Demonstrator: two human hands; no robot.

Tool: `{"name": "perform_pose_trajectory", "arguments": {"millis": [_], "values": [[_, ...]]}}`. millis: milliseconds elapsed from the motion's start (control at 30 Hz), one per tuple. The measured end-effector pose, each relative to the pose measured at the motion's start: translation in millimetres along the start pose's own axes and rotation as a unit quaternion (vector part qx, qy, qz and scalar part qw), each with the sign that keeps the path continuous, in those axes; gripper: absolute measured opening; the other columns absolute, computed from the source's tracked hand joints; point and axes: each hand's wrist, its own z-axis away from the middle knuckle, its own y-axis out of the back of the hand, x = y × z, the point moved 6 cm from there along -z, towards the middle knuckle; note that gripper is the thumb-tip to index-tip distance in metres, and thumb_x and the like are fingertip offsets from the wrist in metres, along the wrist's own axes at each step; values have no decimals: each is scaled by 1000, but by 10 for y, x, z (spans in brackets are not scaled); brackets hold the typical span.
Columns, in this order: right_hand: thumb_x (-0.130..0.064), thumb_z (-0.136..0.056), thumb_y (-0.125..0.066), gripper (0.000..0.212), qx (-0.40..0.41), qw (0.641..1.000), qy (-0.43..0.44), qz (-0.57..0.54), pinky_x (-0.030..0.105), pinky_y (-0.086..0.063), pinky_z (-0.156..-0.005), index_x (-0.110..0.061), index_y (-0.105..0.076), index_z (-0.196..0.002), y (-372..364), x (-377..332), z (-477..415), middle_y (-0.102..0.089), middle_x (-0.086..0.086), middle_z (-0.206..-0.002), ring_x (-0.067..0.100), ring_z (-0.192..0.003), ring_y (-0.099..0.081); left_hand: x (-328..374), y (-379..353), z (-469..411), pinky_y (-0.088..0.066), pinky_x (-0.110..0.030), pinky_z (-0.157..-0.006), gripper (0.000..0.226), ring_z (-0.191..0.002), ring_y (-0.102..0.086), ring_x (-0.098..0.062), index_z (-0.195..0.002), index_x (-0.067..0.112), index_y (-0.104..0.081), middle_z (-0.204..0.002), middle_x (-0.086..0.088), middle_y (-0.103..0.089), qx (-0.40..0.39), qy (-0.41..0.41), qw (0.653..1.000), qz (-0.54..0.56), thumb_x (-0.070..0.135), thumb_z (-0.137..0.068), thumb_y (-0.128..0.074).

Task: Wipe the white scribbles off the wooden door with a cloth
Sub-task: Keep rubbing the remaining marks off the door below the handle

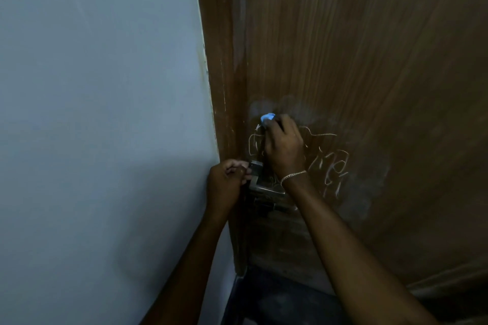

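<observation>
A brown wooden door (369, 60) fills the right half of the view. White scribbles (332, 166) run across it at handle height, with a hazy smeared patch (298, 108) above them. My right hand (284, 148) presses a small light-blue cloth (267, 116) against the door at the top left of the scribbles; most of the cloth is hidden under my fingers. A thin bracelet sits on that wrist. My left hand (227, 182) grips the door's edge beside the metal handle plate (260, 179).
A pale grey-blue wall (100, 113) takes up the left half, meeting the wooden door frame (219, 87). A metal lock fitting (266, 206) lies under the handle. Dark floor (277, 298) shows at the door's foot.
</observation>
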Motion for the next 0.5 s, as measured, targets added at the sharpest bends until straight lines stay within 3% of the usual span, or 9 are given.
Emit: {"name": "perform_pose_trajectory", "arguments": {"millis": [67, 167, 367, 500], "values": [[0, -81, -68, 37, -28, 999, 16, 9, 28, -53, -75, -5, -65, -118, -143, -152, -84, -60, 12, -112, 24, -93, -59, 4, -8, -13, -56, -22, -70, 16, -82, -75, -19, -102, 6, -73, -91, -8, -76, 1, -2, 1000, -5, 10, -98, -58], [3, -80, -71, 35, -99, 994, 37, 33, 39, -59, -72, -1, -67, -115, -308, -245, 107, -63, 17, -114, 29, -92, -62, 18, -24, -10, -57, -21, -70, 16, -80, -75, -17, -101, 8, -74, -89, -7, -76, -4, -3, 1000, -12, 12, -98, -59], [0, -85, -69, 32, -8, 1000, 7, -1, 31, -53, -76, -4, -66, -116, -150, -169, -126, -62, 12, -110, 25, -91, -60, 27, 35, -45, -56, -20, -67, 16, -77, -74, -16, -99, 7, -73, -88, -9, -76, 4, -3, 1000, 1, 7, -98, -58], [0, -85, -70, 29, -61, 998, 19, 14, 37, -57, -72, -1, -68, -114, -272, -237, 90, -64, 15, -108, 27, -87, -62, 48, -11, -43, -59, -23, -71, 17, -79, -74, -19, -96, 13, -74, -87, -5, -76, -3, -12, 1000, -4, 8, -98, -58]]}}
